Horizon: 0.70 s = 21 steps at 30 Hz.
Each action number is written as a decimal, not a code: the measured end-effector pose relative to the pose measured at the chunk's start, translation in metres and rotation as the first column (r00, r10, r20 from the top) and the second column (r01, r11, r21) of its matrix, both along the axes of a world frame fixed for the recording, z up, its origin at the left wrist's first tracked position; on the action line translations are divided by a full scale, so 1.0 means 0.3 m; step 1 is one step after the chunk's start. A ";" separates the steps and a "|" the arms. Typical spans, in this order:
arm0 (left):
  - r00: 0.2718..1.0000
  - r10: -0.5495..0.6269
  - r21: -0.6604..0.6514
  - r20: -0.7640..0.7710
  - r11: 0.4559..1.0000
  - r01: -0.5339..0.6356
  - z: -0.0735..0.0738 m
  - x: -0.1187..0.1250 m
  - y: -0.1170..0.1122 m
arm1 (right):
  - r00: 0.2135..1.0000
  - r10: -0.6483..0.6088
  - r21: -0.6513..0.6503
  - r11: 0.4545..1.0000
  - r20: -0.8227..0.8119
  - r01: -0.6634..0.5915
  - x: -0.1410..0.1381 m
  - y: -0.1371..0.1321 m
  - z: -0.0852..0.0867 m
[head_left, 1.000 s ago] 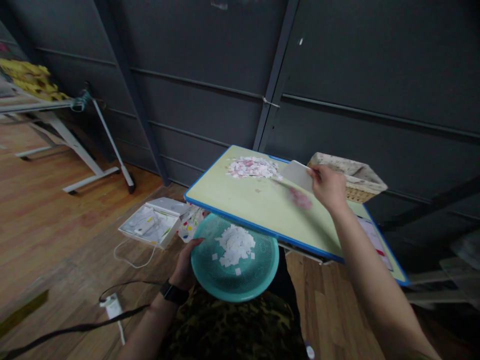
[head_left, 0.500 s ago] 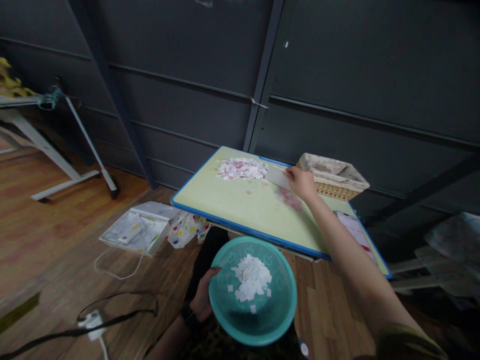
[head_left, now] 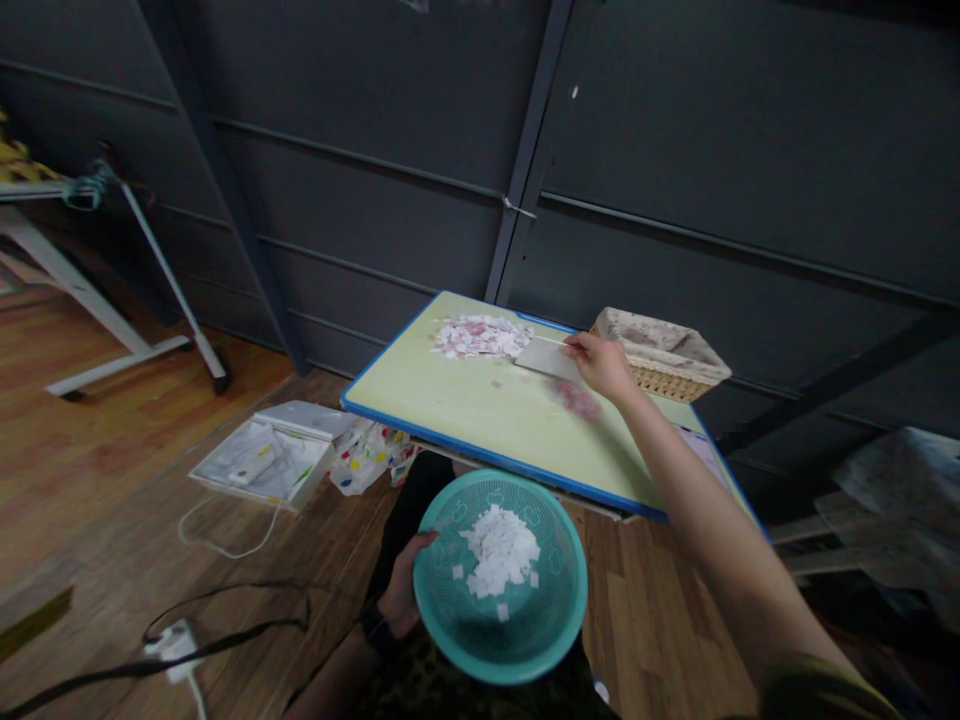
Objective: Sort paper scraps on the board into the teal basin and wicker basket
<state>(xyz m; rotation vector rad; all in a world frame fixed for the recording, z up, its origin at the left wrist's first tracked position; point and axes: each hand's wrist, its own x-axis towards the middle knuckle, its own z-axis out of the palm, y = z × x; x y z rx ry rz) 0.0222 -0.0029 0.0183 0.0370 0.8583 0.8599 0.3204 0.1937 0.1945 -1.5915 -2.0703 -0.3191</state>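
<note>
My left hand (head_left: 403,590) grips the left rim of a teal plastic basket (head_left: 568,590), held over my lap below the table's front edge. Inside it lies a heap of small white paper squares (head_left: 501,548). Out over the table, my right hand (head_left: 598,362) pinches a flat, light grey card (head_left: 551,359) by its right end. The card lies low over the tabletop, its left end at a pile of white and pinkish paper pieces (head_left: 480,336). Just in front of that hand is a smaller pinkish heap (head_left: 577,399).
The blue-edged table (head_left: 442,405) stands against a dark panelled wall. A cloth-lined wicker basket (head_left: 675,378) sits at its back right. On the floor to the left are an open white box (head_left: 262,465), a colourful-dotted bag (head_left: 364,460) and a power strip (head_left: 174,645) with cables.
My right hand has shifted slightly left with the grey card, whose left end has swung toward me beside the pile. The left hand still holds the teal basket.
</note>
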 end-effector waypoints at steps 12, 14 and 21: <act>0.997 -0.060 0.031 0.039 0.998 0.059 0.006 -0.007 -0.005 | 0.995 0.064 -0.098 0.993 -0.082 -0.072 -0.078 0.026 -0.016; 0.997 -0.065 0.044 0.036 0.997 0.063 -0.002 -0.008 -0.006 | 0.989 0.114 -0.119 0.985 -0.093 -0.124 -0.073 0.013 -0.018; 0.996 -0.057 0.046 0.066 0.998 0.054 -0.013 -0.008 -0.007 | 0.988 0.141 -0.063 0.987 -0.069 -0.146 -0.076 -0.046 0.019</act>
